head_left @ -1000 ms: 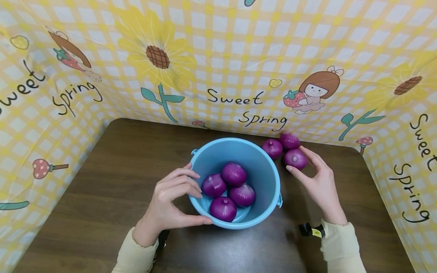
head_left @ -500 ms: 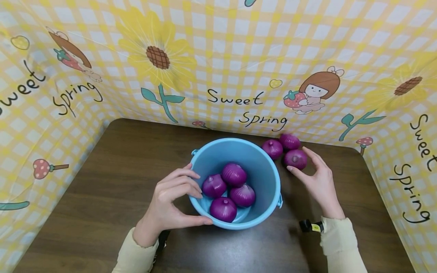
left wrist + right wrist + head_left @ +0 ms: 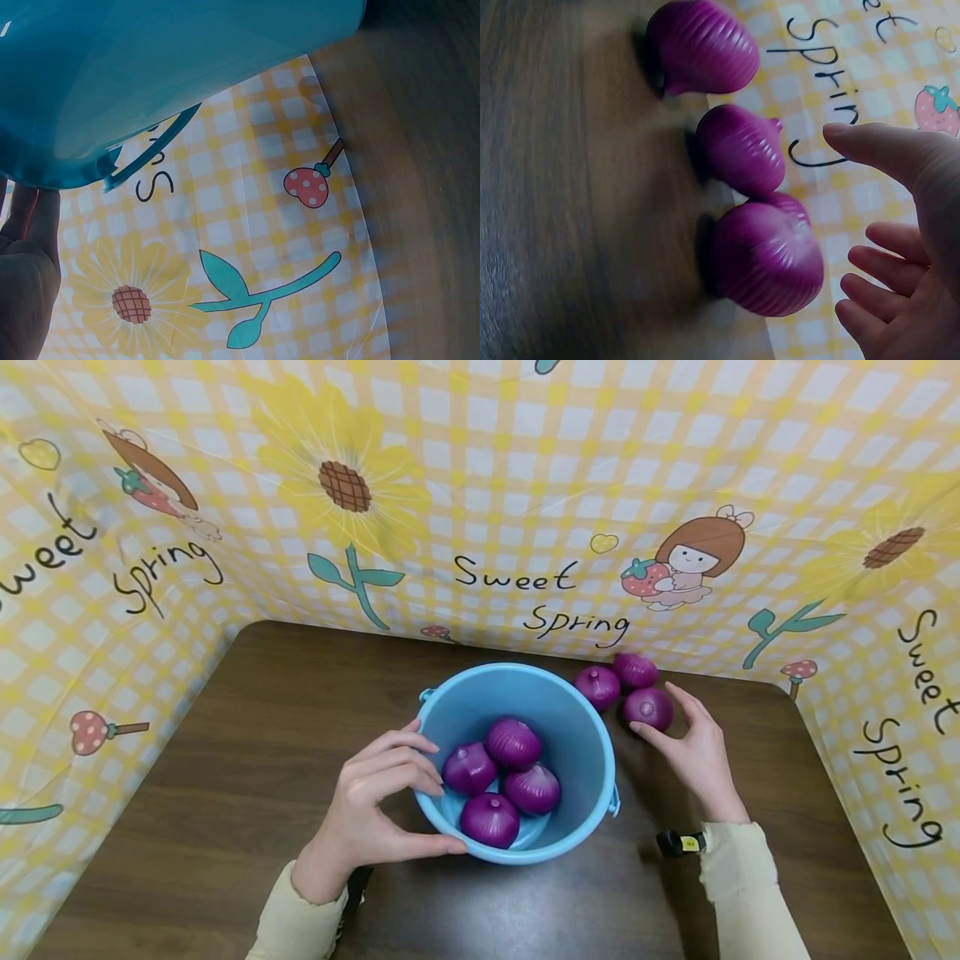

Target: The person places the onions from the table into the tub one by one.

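Right hand (image 3: 699, 760) shifted slightly forward since the earlier frame, my thumb and fingers spread about 1 purple onion (image 3: 647, 709), contact unclear, 2 more onions (image 3: 597, 687) beside it, my left hand (image 3: 378, 797) gripping the blue bucket (image 3: 576, 735) by its rim, 4 onions (image 3: 513, 743) inside.

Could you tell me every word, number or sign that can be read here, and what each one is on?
"Sweet Spring": the back of the patterned cloth.
"Sweet Spring": the cloth's right side, slanting.
"Sweet Spring": the cloth's left side, the first letter cut by the picture's edge.
Yellow label on the black device near the right hand: too small to read.
Onions and bucket: no writing visible.
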`<state>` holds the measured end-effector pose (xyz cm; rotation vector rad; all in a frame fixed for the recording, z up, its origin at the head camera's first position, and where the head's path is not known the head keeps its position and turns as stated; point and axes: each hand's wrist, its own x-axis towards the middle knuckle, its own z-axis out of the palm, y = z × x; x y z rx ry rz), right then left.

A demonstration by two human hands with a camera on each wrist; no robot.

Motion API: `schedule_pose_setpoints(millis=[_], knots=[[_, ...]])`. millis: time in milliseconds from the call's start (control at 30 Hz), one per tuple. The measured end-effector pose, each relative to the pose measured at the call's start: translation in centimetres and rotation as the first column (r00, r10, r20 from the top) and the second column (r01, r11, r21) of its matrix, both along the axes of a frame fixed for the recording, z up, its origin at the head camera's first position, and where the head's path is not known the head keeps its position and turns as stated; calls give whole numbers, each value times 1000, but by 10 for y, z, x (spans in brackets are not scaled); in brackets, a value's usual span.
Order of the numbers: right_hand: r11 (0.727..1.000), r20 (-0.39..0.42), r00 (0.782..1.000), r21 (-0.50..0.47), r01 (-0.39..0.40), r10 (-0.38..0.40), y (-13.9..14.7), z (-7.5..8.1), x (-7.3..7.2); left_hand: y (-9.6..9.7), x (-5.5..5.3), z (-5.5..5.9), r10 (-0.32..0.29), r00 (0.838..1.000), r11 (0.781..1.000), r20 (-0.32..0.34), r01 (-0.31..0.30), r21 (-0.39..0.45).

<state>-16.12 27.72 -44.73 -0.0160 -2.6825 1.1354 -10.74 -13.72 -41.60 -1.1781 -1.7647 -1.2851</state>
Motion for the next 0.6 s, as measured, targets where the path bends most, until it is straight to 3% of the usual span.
schedule_pose_setpoints(millis=[200, 600], knots=[[1000, 35, 999, 7, 13, -13, 4, -10, -6, 0, 1, 0, 0, 1000, 1000, 6, 0, 2], [1000, 22, 1000, 1, -5, 5, 9, -22, -20, 1, 0, 0, -5, 1000, 1000, 0, 5, 5]])
